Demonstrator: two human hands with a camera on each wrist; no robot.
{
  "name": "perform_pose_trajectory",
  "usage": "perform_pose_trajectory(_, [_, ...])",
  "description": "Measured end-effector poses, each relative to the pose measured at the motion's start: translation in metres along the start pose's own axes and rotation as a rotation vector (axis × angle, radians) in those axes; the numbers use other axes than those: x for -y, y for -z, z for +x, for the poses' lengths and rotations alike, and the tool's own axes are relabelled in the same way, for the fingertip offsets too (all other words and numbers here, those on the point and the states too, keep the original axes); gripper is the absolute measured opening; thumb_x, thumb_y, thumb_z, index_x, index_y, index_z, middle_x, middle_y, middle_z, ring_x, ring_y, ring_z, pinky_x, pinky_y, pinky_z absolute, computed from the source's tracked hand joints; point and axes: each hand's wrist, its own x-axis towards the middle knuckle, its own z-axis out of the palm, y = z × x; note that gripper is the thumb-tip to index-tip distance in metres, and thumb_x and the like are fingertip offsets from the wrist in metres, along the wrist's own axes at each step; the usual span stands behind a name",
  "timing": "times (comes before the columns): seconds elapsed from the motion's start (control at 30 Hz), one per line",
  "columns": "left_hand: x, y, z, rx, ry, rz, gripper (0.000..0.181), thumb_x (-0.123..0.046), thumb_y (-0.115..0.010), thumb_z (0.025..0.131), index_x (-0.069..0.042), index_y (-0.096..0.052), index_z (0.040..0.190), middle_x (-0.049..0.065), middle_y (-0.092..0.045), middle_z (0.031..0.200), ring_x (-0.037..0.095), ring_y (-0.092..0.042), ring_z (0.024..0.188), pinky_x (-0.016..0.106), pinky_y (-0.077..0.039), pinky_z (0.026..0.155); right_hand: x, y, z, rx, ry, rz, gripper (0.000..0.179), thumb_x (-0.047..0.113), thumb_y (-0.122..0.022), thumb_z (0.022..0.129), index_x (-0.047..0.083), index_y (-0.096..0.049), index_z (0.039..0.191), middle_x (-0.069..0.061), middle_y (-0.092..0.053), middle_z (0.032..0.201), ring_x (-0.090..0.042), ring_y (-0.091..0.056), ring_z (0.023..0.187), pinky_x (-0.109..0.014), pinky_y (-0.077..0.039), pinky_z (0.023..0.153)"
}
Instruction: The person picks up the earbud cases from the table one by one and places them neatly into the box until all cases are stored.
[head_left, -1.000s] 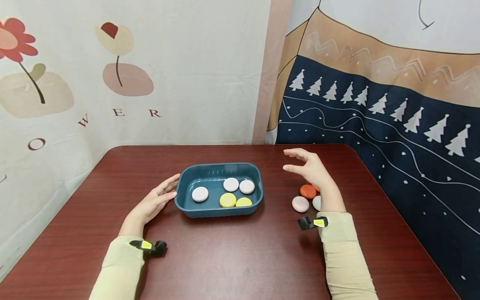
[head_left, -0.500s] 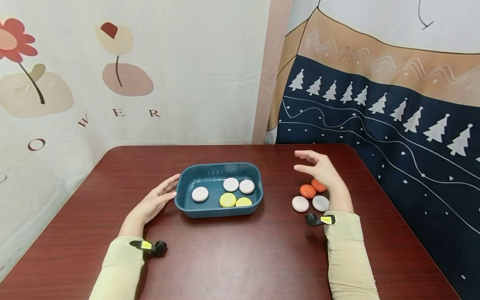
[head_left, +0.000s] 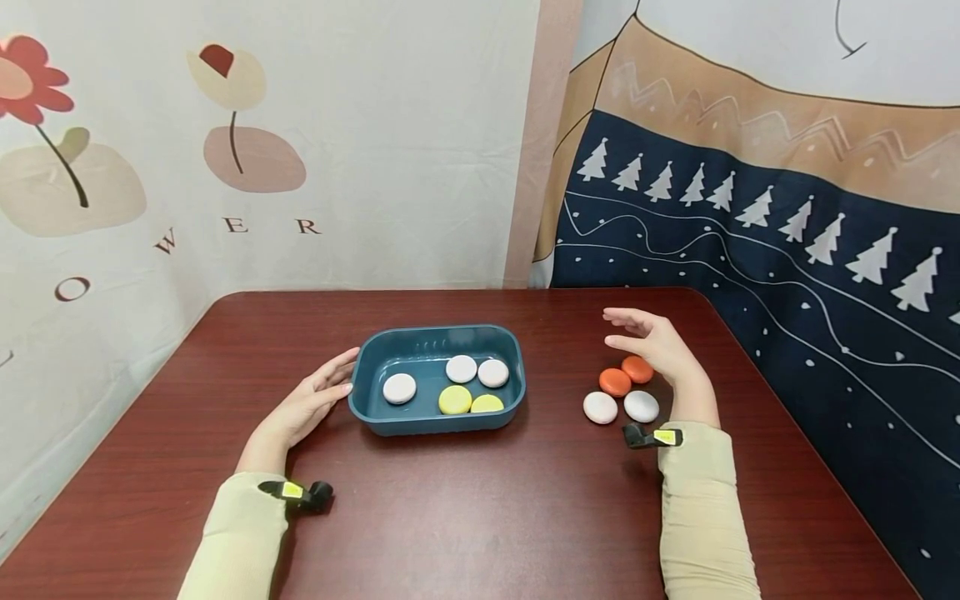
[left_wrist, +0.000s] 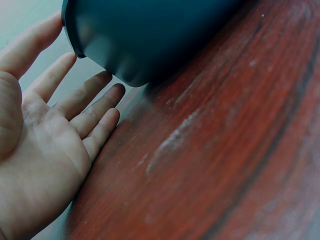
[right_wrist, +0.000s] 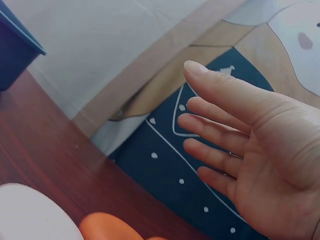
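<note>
My left hand rests its straight fingers against the left end of a teal plastic tray; the left wrist view shows fingertips at its rim. Inside the tray lie three white discs and two yellow discs. Above and behind a small group of discs hovers my right hand, fingers extended and thumb apart, holding nothing. Below it on the table are two orange discs, a pinkish-white disc and a greyish-white disc.
The dark red wooden table has its far edge against a pale curtain. On the right hangs a navy cloth printed with trees. A small black wrist camera is strapped to each sleeve.
My right hand has moved to the right and slightly toward me, away from the tray, uncovering the orange and greyish-white discs. The left hand and tray have stayed put.
</note>
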Motion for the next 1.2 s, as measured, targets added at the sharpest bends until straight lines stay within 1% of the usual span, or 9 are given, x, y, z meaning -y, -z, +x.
perform_pose_trajectory(0.1, [0.0,0.0,0.0,-0.002,-0.003,-0.002,0.06,-0.006,-0.049,0.099,-0.009,-0.021,0.153,0.012,-0.028,0.152,0.006,-0.034,0.131,0.017,-0.03,0.1,-0.007,0.003,-0.002,0.005,0.002,0.034,0.055,0.015,-0.069,0.09,0.004,-0.048,0.139,-0.015,-0.049,0.138,-0.037,-0.042,0.126,-0.024,-0.041,0.094])
perform_pose_trajectory(0.17, [-0.001,-0.001,0.0,-0.003,-0.003,-0.002,0.06,-0.006,-0.049,0.099,-0.009,-0.022,0.153,0.013,-0.028,0.151,0.007,-0.034,0.13,0.017,-0.03,0.1,-0.01,0.004,-0.003,0.003,0.007,0.042,0.054,0.016,-0.069,0.09,0.005,-0.05,0.138,-0.016,-0.049,0.138,-0.038,-0.041,0.126,-0.021,-0.041,0.091])
perform_pose_trajectory(0.3, [-0.001,-0.001,0.0,-0.008,-0.004,0.0,0.06,-0.007,-0.05,0.099,-0.009,-0.022,0.153,0.012,-0.029,0.151,0.007,-0.034,0.13,0.017,-0.031,0.099,-0.017,0.007,-0.006,0.016,0.012,0.05,0.052,0.016,-0.067,0.091,0.005,-0.05,0.138,-0.019,-0.047,0.138,-0.039,-0.039,0.125,-0.02,-0.041,0.09])
perform_pose_trajectory(0.5, [-0.002,-0.002,0.0,-0.011,-0.001,0.004,0.061,-0.007,-0.05,0.099,-0.009,-0.021,0.153,0.015,-0.028,0.151,0.008,-0.035,0.129,0.017,-0.031,0.099,-0.028,0.008,-0.009,0.037,0.001,0.087,0.051,0.013,-0.063,0.093,0.003,-0.046,0.14,-0.019,-0.046,0.138,-0.034,-0.048,0.12,-0.019,-0.043,0.089])
perform_pose_trajectory(0.6, [-0.001,-0.002,0.0,-0.015,0.004,0.007,0.061,-0.008,-0.05,0.099,-0.009,-0.021,0.153,0.015,-0.027,0.151,0.008,-0.035,0.129,0.017,-0.031,0.099,-0.037,0.011,-0.012,0.03,-0.01,0.101,0.052,0.013,-0.062,0.094,0.001,-0.044,0.141,-0.019,-0.045,0.14,-0.034,-0.046,0.123,-0.019,-0.041,0.091])
perform_pose_trajectory(0.8, [0.0,-0.001,0.001,-0.006,-0.01,-0.003,0.061,-0.006,-0.049,0.099,-0.007,-0.021,0.152,0.014,-0.028,0.151,0.007,-0.035,0.129,0.017,-0.03,0.099,-0.056,0.018,-0.017,0.009,-0.036,0.135,0.055,0.017,-0.06,0.095,-0.003,-0.039,0.142,-0.026,-0.041,0.142,-0.039,-0.037,0.128,-0.018,-0.041,0.09])
perform_pose_trajectory(0.93, [0.0,0.0,0.001,-0.008,-0.007,-0.002,0.061,-0.007,-0.05,0.099,-0.007,-0.021,0.152,0.015,-0.027,0.151,0.006,-0.035,0.129,0.016,-0.031,0.099,-0.06,0.02,-0.019,0.0,-0.047,0.128,0.056,0.019,-0.06,0.095,-0.003,-0.039,0.142,-0.025,-0.041,0.141,-0.039,-0.038,0.128,-0.017,-0.039,0.09])
perform_pose_trajectory(1.07, [-0.001,-0.001,0.0,-0.008,-0.003,-0.002,0.061,-0.007,-0.05,0.099,-0.007,-0.021,0.153,0.015,-0.027,0.152,0.006,-0.035,0.129,0.016,-0.031,0.099,-0.064,0.021,-0.02,0.004,-0.054,0.095,0.056,0.019,-0.061,0.095,-0.002,-0.04,0.142,-0.024,-0.042,0.141,-0.037,-0.04,0.127,-0.02,-0.038,0.092])
perform_pose_trajectory(1.2, [-0.002,-0.002,0.0,-0.006,-0.007,-0.006,0.061,-0.007,-0.05,0.099,-0.008,-0.021,0.153,0.013,-0.028,0.151,0.006,-0.035,0.129,0.016,-0.031,0.099,-0.068,0.022,-0.021,0.011,-0.084,0.077,0.057,0.02,-0.062,0.094,0.0,-0.04,0.143,-0.021,-0.044,0.141,-0.029,-0.042,0.126,-0.022,-0.035,0.095])
